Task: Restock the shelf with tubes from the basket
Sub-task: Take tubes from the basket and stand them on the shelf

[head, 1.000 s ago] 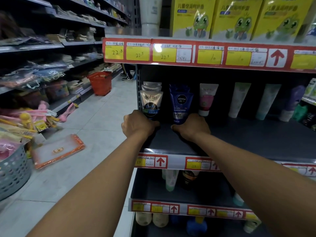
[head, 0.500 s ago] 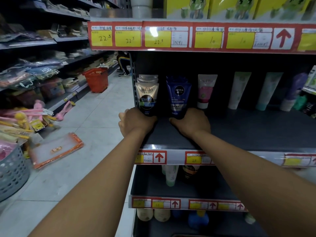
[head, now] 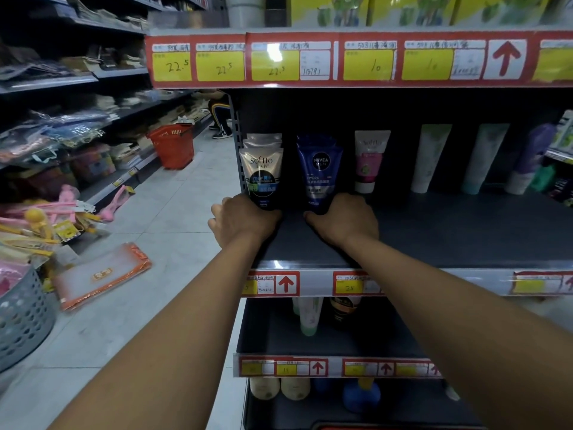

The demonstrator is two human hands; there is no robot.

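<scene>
With the left hand [head: 245,220] curled round the base of the gold Softto tube [head: 262,175] and the right hand [head: 342,221] round the blue Nivea Men tube [head: 321,172] on the dark shelf [head: 449,231], each wanted seating cap-down, upright, label forward, snug before the row behind.

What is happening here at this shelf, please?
A person is stocking tubes on a store shelf. The left hand is at the base of the front Softto tube, the right hand at the base of the front blue Nivea tube. Both tubes stand upright at the head of short rows. A grey basket sits on the floor to the left.
</scene>
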